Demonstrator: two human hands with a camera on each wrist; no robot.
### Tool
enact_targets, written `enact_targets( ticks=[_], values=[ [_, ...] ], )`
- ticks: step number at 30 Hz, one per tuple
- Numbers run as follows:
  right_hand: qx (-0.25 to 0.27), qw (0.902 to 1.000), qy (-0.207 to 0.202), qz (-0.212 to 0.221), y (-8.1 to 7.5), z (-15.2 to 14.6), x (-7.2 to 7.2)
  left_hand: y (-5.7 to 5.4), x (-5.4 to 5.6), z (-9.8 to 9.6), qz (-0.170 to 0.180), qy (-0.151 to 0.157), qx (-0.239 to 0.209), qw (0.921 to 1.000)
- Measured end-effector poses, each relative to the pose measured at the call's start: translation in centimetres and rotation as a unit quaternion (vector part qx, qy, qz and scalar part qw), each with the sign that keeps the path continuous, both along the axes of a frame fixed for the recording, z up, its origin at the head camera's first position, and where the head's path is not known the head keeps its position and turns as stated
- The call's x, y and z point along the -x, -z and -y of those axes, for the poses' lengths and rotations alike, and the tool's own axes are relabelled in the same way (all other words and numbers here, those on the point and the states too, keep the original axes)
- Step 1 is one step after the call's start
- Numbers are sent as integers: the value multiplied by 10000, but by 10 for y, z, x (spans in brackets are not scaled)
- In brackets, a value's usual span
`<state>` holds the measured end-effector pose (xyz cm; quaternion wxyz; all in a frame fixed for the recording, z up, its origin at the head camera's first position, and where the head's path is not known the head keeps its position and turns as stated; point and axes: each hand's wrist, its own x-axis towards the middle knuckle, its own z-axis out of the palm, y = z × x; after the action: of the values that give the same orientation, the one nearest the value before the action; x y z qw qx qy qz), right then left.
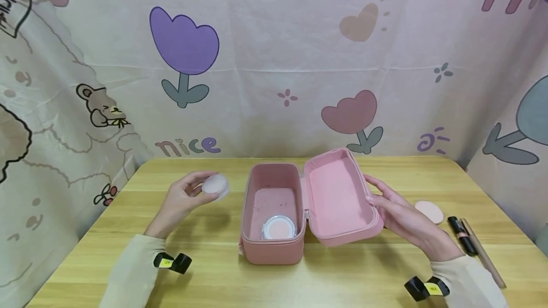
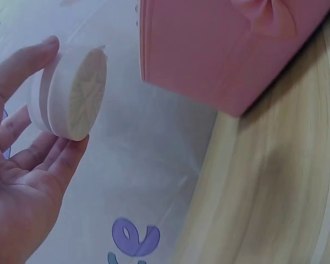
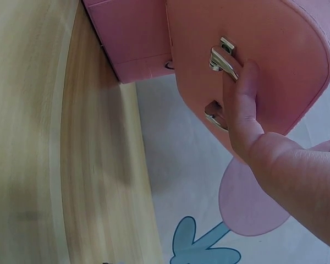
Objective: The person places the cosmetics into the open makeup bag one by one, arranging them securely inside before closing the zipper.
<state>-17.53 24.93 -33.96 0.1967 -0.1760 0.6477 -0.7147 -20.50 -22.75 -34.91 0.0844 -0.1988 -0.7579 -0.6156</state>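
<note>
In the head view my left hand [image 1: 185, 196] holds a round white compact [image 1: 216, 186] above the table, left of a pink cosmetic case [image 1: 274, 252]. The left wrist view shows the thumb on one side of the compact [image 2: 78, 93] and fingers on the other; a star-like pattern marks its flat face. My right hand [image 1: 400, 215] grips the outer edge of the case's lid [image 1: 338, 194], which stands swung out to the right. On the lid's outside, a carrying handle with metal fittings [image 3: 224, 61] lies by that hand. Inside the case sits a round clear-rimmed container [image 1: 279, 228].
Right of the right hand, a pale pink round puff [image 1: 429, 212], a black tube [image 1: 462, 235] and a thin brown stick [image 1: 484, 253] lie on the wooden table [image 1: 205, 270]. A printed cloth [image 1: 265, 51] hangs behind the table. A bow [image 2: 267, 19] decorates the case's side.
</note>
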Motion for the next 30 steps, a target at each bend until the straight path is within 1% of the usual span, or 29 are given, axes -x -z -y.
enact_targets(
  ticks=[3,7,12,15,21,30],
  values=[
    [-9,10000,7,-11,0,0,0,-2,0,-5,27,89,122,9999],
    [-22,10000,24,29,0,0,0,-1,0,-11,3,158,251,9996],
    [-21,10000,-22,92,1,1,-1,1,1,-16,-78,248,163,9995],
    [12,9999,-87,95,1,1,-2,0,0,-19,-54,257,143,9996],
    [71,9999,-135,24,2,-1,0,-4,-2,-25,7,108,371,9993],
    [30,9999,-111,46,0,0,1,-8,-6,-31,186,296,611,9975]
  ],
)
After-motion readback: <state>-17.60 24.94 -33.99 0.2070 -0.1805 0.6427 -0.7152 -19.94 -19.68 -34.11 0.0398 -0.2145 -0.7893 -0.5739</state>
